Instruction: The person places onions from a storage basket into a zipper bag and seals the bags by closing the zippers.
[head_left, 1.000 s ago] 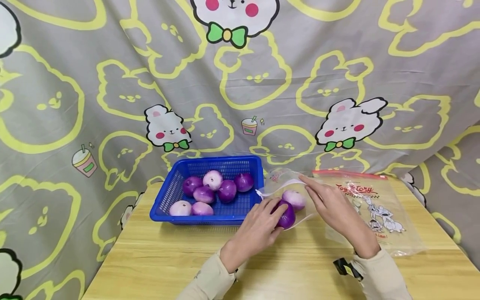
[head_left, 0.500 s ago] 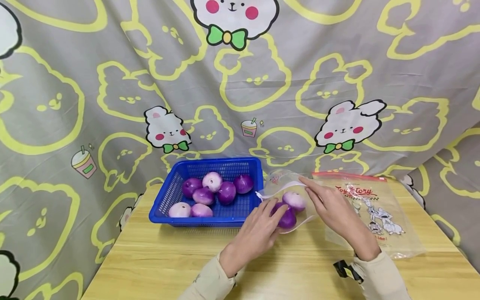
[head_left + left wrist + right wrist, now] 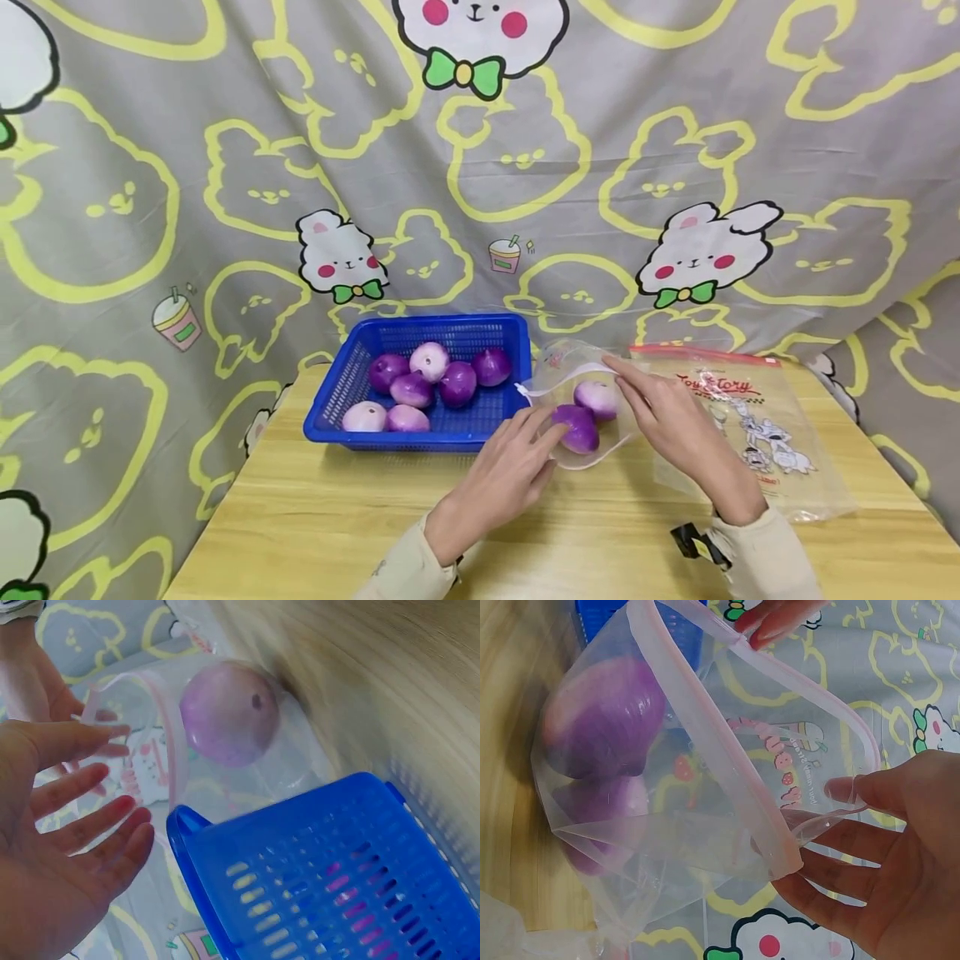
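Two purple onions, a darker one point(image 3: 576, 431) and a paler one point(image 3: 597, 400), lie inside a clear zip bag point(image 3: 697, 735) whose mouth gapes toward the basket. At the mouth's edge my right hand point(image 3: 678, 425) grips the bag, thumb and fingers on either side of its rim in the right wrist view. My left hand point(image 3: 498, 467) is at the bag's near side, fingertips overlapping the darker onion in the head view. Its fingers look spread and loose in the left wrist view, where an onion point(image 3: 229, 712) shows through the plastic beyond them.
A blue basket point(image 3: 420, 439) with several purple and pale onions point(image 3: 457, 383) stands left of the bag on the wooden table point(image 3: 300, 517). To the right lies a flat clear bag point(image 3: 780, 433) with a red zip and cartoon print. A patterned curtain point(image 3: 420, 167) hangs behind.
The left hand has let go of the darker onion and drawn back slightly to the left. That onion now rests in the bag beside the paler one. The right hand keeps its place.
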A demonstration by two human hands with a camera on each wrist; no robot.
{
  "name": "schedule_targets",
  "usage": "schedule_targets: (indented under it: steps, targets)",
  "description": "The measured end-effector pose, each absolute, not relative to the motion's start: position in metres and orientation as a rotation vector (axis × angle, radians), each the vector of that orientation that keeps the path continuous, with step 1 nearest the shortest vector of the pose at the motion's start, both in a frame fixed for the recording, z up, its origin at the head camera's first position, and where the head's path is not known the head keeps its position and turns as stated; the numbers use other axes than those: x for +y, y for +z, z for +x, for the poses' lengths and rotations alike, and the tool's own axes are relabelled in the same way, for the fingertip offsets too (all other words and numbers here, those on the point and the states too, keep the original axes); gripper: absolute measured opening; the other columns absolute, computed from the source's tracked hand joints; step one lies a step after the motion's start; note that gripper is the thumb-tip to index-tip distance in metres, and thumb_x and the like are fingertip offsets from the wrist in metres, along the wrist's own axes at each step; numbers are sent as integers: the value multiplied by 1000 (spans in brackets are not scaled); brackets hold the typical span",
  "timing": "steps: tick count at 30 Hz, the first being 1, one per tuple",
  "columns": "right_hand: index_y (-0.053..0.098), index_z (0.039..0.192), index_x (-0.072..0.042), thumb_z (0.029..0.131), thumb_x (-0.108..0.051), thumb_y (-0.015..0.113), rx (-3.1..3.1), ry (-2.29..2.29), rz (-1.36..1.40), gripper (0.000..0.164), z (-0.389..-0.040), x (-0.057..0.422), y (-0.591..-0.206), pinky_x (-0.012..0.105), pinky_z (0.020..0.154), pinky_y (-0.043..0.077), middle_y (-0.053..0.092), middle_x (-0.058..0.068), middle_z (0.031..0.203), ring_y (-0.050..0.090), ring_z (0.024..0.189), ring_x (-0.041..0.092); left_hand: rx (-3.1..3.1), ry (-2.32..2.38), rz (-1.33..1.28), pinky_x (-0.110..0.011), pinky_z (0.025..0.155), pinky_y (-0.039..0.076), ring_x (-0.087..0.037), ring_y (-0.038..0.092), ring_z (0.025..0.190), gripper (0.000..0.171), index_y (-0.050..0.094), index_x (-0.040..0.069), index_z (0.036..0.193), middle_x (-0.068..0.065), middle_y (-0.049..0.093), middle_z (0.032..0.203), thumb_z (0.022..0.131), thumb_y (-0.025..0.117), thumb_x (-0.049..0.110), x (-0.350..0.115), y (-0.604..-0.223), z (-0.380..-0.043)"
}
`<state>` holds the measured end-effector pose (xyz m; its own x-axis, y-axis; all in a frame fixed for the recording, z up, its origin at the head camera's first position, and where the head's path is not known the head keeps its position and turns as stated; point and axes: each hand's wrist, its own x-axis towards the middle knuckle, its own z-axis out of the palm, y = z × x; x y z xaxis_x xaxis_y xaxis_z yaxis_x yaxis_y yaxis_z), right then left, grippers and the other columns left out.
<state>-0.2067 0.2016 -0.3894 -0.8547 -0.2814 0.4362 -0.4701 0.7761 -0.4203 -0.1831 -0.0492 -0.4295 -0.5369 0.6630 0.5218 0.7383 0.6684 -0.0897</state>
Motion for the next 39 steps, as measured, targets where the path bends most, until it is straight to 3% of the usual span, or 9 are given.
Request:
schedule_targets:
  steps: [8,16,23,29,39]
  targets:
    - [55,143,-16,106,-20,47,-2618,750,579,38,-208,203,-391,31,52,35,33,-3,61,33,52,12,-2255,-337,-1028,-32,86,51,-20,56,116,36,65,10,121,-6,61,126,85,71,10,-72,-422,-191]
    - [55,144,-18,106,-19,47,-2617,751,582,39,-209,202,-392,31,49,31,33,-3,61,33,52,12,-2294,-449,-899,-37,97,49,-22,58,115,25,67,9,116,-7,63,123,91,66,12,-100,-411,-201]
    - [56,143,-16,105,-17,48,-2599,749,597,38,-208,202,-392,31,53,35,32,-3,60,32,52,11,-2350,-457,-830,-39,104,44,-22,58,114,26,66,8,117,-6,63,119,91,65,10,-121,-410,-215]
    - [56,142,-15,105,-17,48,-2594,751,595,38,-208,202,-392,31,53,34,31,-3,60,30,50,10,-2354,-463,-828,-41,96,49,-26,60,107,25,66,5,113,-9,65,112,88,69,7,-130,-414,-231]
    - [56,142,-14,105,-15,49,-2591,762,607,38,-207,202,-394,38,68,44,41,-2,63,47,62,14,-2510,-454,-714,-44,101,48,-31,60,113,32,65,1,118,-16,64,119,88,73,9,-147,-424,-251]
